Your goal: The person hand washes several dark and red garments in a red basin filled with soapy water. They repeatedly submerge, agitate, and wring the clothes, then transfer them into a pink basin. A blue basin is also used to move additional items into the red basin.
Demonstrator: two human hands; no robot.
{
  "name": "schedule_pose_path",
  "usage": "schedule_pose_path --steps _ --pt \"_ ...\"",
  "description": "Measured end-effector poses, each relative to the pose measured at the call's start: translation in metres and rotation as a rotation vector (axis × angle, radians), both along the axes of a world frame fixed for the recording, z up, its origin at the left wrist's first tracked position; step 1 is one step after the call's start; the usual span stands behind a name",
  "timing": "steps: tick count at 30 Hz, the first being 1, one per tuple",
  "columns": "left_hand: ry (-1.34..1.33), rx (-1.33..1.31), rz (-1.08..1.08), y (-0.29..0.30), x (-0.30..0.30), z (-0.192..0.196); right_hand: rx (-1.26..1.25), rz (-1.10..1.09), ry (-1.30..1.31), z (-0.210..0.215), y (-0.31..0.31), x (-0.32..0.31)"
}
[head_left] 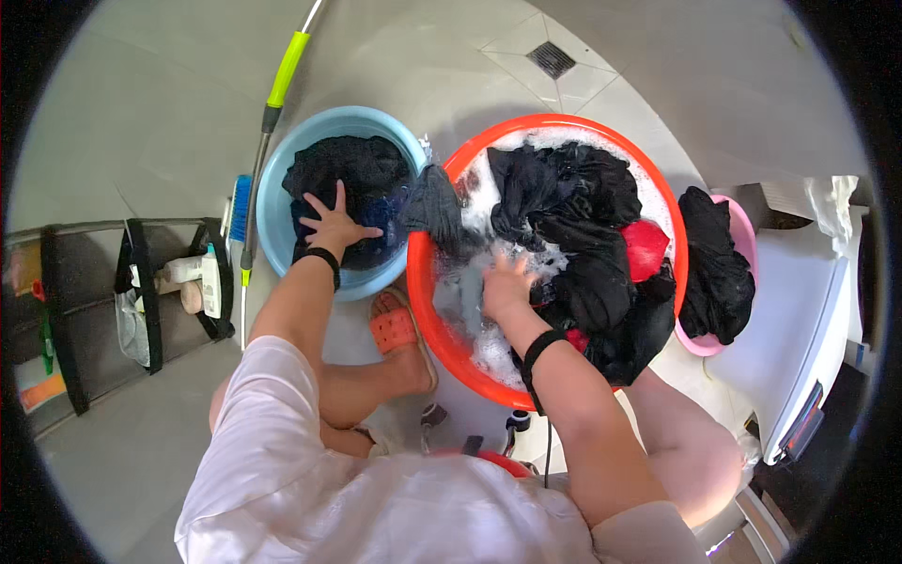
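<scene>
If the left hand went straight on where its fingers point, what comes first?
Black cloth, which the left hand seems to touch already, though depth is unclear; beyond it, the far rim of the light blue basin.

Left hand (pixel 333 228), left of centre: palm down, splayed. Right hand (pixel 507 287), at centre: partly spread, forearm (pixel 581 390) slanting from lower right.

Bright, soft light; dark, curved edges.

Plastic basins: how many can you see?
3: round light-blue plastic basin, left; large round orange plastic basin, middle; pink plastic basin, right, partly hidden by black cloth.
</scene>
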State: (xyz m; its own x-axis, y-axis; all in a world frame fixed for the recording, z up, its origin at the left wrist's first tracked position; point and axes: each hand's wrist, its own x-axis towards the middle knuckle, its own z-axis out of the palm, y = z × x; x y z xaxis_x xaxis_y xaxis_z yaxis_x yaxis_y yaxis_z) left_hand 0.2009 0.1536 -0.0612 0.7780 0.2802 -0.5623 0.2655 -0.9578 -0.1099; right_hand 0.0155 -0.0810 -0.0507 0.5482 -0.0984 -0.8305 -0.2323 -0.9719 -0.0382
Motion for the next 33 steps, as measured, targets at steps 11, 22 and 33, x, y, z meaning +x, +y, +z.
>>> schedule_pose_path --steps 11,22,33 --pt "-0.137 -0.158 -0.221 0.058 0.053 -0.049 0.078 0.117 -0.003 -0.06 -0.003 -0.011" --pt "-0.087 -0.739 -0.011 0.022 0.047 0.148 0.159 0.008 -0.202 -0.006 -0.027 -0.029" --pt "-0.222 -1.336 -0.033 -0.065 -0.046 0.347 0.69 -0.989 -0.827 0.04 -0.044 -0.055"
